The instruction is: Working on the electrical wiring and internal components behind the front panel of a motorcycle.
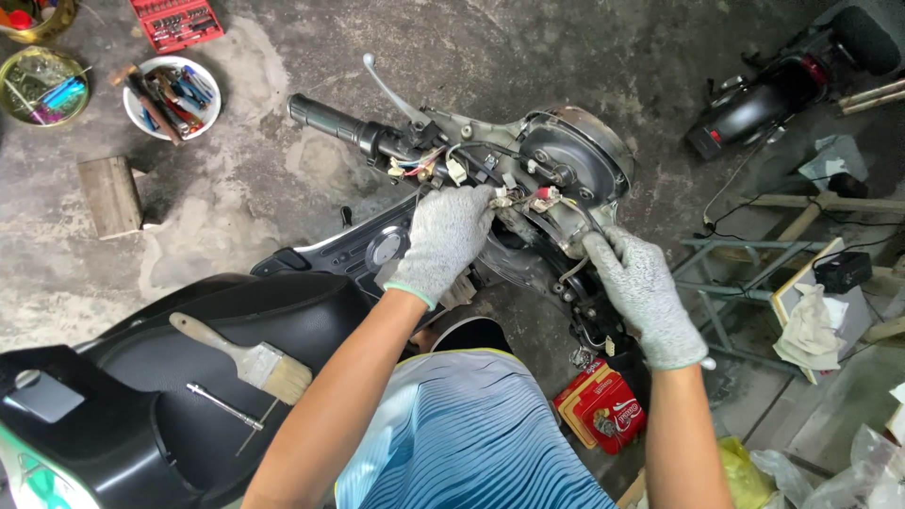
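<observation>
— Grey knit gloves on both hands, yes? What does each grip have?

— The left hand (445,238) has its grip closed on a bundle of wires with small white connectors (514,198), right at the open headlight housing (575,160) of the scooter's handlebar. The right hand (641,287) is curled with its grip pressed together on a thin dark cable (592,224) just below that housing; what lies under the fingers I cannot tell.

— Where do the wires sit from the grips?

— Just past the left fingertips, and up and to the left of the right grip. More loose wires and plugs (429,168) hang beyond the left grip, near the black rubber handgrip (325,118) and the brake lever (391,92).

— And nearer the person?

— Behind the left wrist lies the black seat (189,330), with a paintbrush (247,356) and a slim metal socket wrench (224,405) resting on it. Below the right forearm, on the floor, sits a red tin (603,407).

— Anything farther out?

— Far beyond the left grip, a white bowl of tools (173,96), a red socket set (176,23) and a wooden block (110,195) on the concrete floor (264,188).
</observation>
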